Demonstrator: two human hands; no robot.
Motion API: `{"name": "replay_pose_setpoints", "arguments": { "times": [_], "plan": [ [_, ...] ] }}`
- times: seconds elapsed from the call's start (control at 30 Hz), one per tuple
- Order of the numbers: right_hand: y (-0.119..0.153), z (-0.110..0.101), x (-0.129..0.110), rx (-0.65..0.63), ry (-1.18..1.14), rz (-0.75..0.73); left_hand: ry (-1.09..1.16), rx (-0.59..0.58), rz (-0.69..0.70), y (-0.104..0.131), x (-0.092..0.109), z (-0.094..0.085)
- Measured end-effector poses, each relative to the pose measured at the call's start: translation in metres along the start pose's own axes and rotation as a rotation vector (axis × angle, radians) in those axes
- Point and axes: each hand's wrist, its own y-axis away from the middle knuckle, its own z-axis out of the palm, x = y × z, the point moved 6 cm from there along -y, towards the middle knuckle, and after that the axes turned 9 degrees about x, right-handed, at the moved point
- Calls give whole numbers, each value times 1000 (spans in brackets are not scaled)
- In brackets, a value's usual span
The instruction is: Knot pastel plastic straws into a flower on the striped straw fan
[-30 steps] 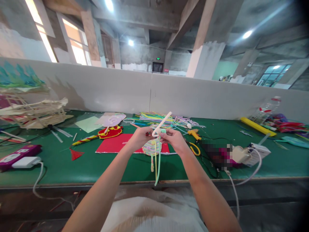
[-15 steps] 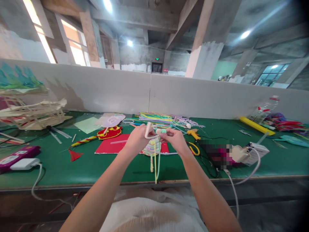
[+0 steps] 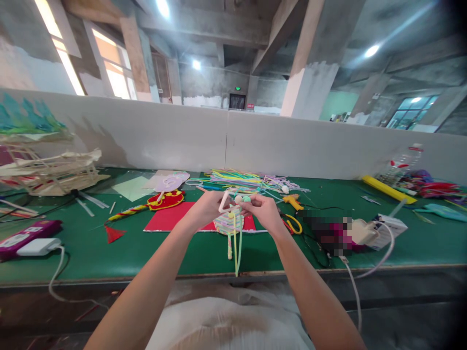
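Note:
Above the middle of the table, my left hand (image 3: 207,209) is closed around a white pipe cleaner (image 3: 223,201) bent to a sharp angle. Close beside it, my right hand (image 3: 263,210) pinches a pale green pipe cleaner (image 3: 240,250) near its rounded, curled end. A small whitish round piece (image 3: 238,200) sits between the two hands. One yellow pipe cleaner (image 3: 234,236) hangs down next to the green one. Below and behind the hands lies a striped pastel fan-shaped piece (image 3: 222,226) with a short handle, partly over a red sheet (image 3: 164,217).
Loose pipe cleaners (image 3: 237,179) lie in a pile at the back. To the left are a red-and-yellow fan shape (image 3: 166,200) and a wooden stick model (image 3: 62,172). Orange-handled pliers (image 3: 293,202), a yellow tube (image 3: 388,189) and a plastic bottle (image 3: 406,163) are on the right.
The bent white pipe cleaner has tilted, and its tip is lower. The hanging yellow and green strands have swung slightly. Both hands stay close together in nearly the same place.

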Motion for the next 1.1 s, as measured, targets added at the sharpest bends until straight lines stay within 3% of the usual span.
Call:
{"name": "replay_pose_setpoints", "arguments": {
  "times": [0.27,0.43,0.7,1.1],
  "plan": [
    [-1,6,4,-61,-11,0,221,-73,-31,-4,-1,13],
    [-1,6,6,-67,-12,40,204,-25,-48,-4,-8,14],
    [-8,3,11,-51,3,87,244,-80,-37,-9,-12,20],
    [-14,7,20,-120,43,127,275,36,-22,-22,-36,33]
  ]
}}
